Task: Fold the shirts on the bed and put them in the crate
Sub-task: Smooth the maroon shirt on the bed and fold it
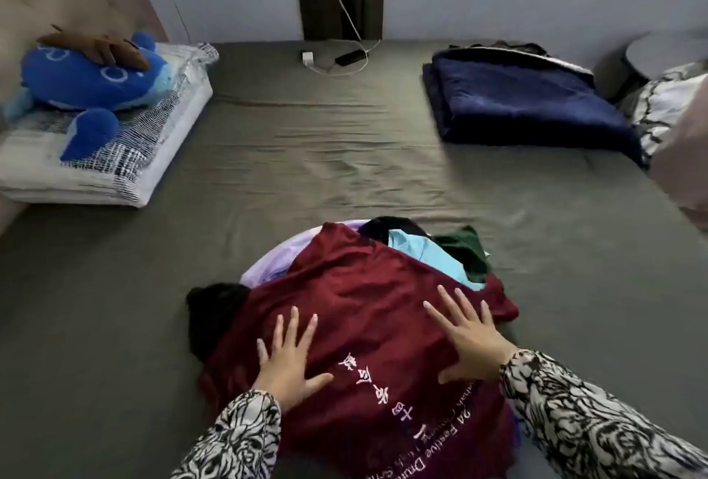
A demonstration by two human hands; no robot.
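Pressing down on the heap, you have both palms flat on the dark red cotton shirt with white printed lettering point(367, 325), which drapes over a pile of other garments near the front edge of the bed with the olive-grey fitted sheet point(306, 156). Your left hand point(287, 360) lies on the shirt's left half, fingers point(293, 325) spread and straight, pinching nothing. Your right hand point(469, 340) mirrors it on the right half, fingers splayed the same way. Judging by this, you are flattening the top shirt so it can be lifted off and folded.

Beneath the red shirt much is hidden: a black garment point(214, 314) pokes out at its left, a lilac one point(268, 260) behind, pale blue point(429, 252) and dark green point(467, 248) at its far right. How many shirts lie there you cannot tell. No crate shows anywhere, and the shirt's lower lettering is cut off.
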